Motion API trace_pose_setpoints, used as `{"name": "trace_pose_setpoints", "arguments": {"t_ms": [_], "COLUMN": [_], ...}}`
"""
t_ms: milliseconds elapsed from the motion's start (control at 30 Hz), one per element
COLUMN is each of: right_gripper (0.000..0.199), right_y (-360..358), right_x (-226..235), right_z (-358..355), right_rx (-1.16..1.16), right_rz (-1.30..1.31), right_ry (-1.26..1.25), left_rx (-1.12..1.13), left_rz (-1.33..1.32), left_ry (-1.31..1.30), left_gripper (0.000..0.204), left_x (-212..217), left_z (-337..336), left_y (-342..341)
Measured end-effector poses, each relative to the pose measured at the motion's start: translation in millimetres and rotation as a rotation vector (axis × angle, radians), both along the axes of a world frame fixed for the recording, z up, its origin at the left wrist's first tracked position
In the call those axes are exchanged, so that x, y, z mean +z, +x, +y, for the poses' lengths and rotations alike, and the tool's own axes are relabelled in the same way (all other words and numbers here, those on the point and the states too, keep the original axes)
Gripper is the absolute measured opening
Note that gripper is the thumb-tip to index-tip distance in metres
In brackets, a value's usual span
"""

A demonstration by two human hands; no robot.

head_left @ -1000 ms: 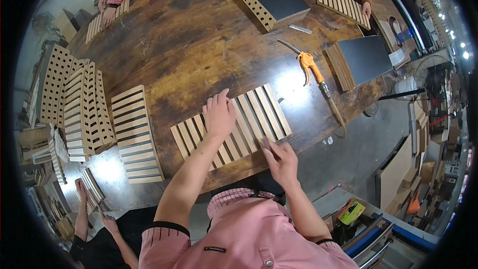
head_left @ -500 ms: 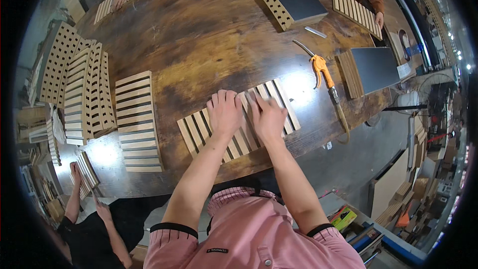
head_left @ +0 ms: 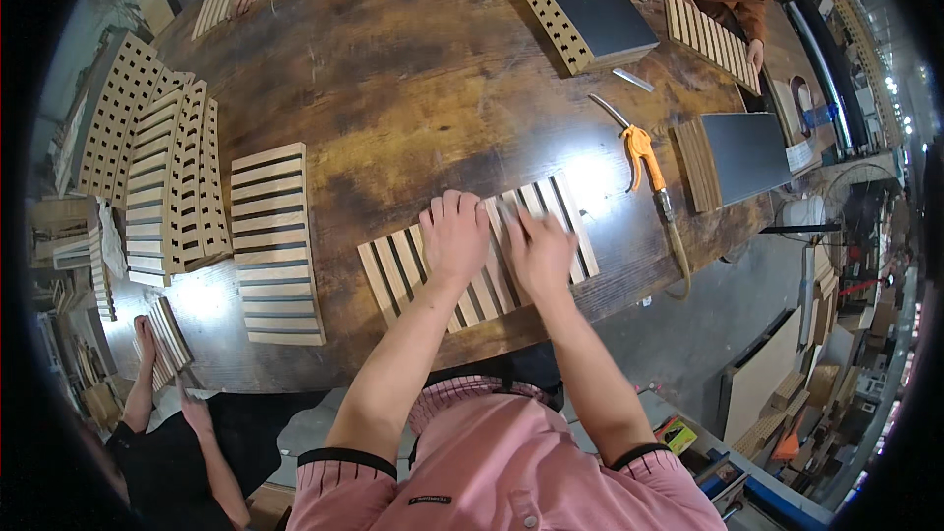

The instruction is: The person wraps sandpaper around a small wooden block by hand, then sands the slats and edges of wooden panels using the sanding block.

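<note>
A slatted wooden panel (head_left: 406, 256), pale strips with dark gaps, lies at a slant on the table in front of me. My left hand (head_left: 456, 239) rests on its middle, fingers stretched out and lying flat across the slats. Just to the right, my right hand (head_left: 543, 251) is over the panel's right half, its fingers bent downward at the slats. Motion smears those fingertips, so whether they hold anything does not show. Under and between the hands, part of the panel is hidden.
An orange air blow gun (head_left: 641, 152) with a hose lies right of the panel. Another slatted panel (head_left: 277, 246) is at left, beside stacked perforated panels (head_left: 118, 123). Dark-topped blocks (head_left: 585, 0) stand farther off. Co-workers' hands (head_left: 755, 52) handle panels around the brown table (head_left: 393, 88).
The whole view has shifted slightly. My left hand stays flat on the panel, while my right hand still moves over the slats, its fingers blurred.
</note>
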State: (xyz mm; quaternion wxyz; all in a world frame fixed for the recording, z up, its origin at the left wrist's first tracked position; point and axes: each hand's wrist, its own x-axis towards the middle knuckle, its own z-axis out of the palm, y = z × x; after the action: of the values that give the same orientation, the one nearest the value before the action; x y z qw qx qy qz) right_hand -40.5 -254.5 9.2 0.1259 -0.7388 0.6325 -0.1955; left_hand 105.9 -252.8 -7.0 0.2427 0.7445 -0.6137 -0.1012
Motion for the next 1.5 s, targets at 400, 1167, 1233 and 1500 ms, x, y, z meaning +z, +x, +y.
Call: {"name": "trace_pose_setpoints", "arguments": {"t_ms": [400,1167,1233,1500], "right_gripper": [0.026,0.03,0.025,0.029], "right_y": [23.0,-32.5,-3.8,-20.0], "right_x": [3.2,18.9,-3.9,9.7], "right_z": [-33.9,66.9,6.9,48.1], "right_rx": [0.013,-0.023,0.021,-0.014], "right_rz": [-0.033,-0.011,-0.056,-0.078], "right_ry": [-0.054,0.081,-0.06,0.077], "left_rx": [-0.019,-0.027,-0.034,-0.017], "left_rz": [-0.022,-0.024,-0.026,0.003], "left_ry": [0.026,0.01,0.018,0.047], "left_gripper": [0.014,0.014,0.014,0.015], "left_x": [0.5,-1.5,1.8,-3.6], "left_z": [1.7,9.4,4.7,7.5], "left_y": [0.7,2.4,0.7,6.5]}}
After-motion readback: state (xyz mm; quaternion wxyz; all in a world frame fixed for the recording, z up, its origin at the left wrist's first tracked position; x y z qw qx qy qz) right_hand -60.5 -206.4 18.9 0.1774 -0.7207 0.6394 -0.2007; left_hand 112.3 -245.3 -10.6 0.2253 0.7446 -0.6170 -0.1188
